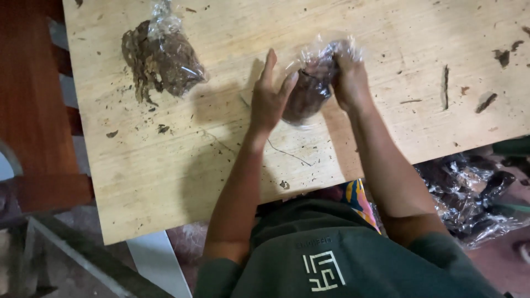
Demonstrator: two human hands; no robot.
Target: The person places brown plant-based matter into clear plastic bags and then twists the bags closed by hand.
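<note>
Closest to the camera is the person's dark green shirt (331,259), with a strip of bright patterned cloth (359,201) showing just above it. To the right, down on the floor, lies a pile of shiny clear bags (469,193) with dark stuff inside. To the left on the floor are a grey frame (72,254) and a white board (157,262).

Both bare arms reach up over a pale wooden table (165,165). The wood is light and scratched, and small dark crumbs and bits are scattered all over it. A thin dark thread (287,153) lies just below the hands.

In the middle of the table is a small clear bag (310,83) stuffed with dark brown stuff. The left hand (270,96) rests flat against the bag's left side, fingers straight and a little spread. The right hand (349,77) is curled around the bag's crinkly top, fingers pressed together and gripping the plastic.

Farther away, near the top left of the table, sits a second clear bag (168,58) of the same brown stuff, with a loose heap (135,60) spilled beside it. A thin dark stick (445,87) lies on the right side. Red-brown wood (33,99) stands to the left of the table.
</note>
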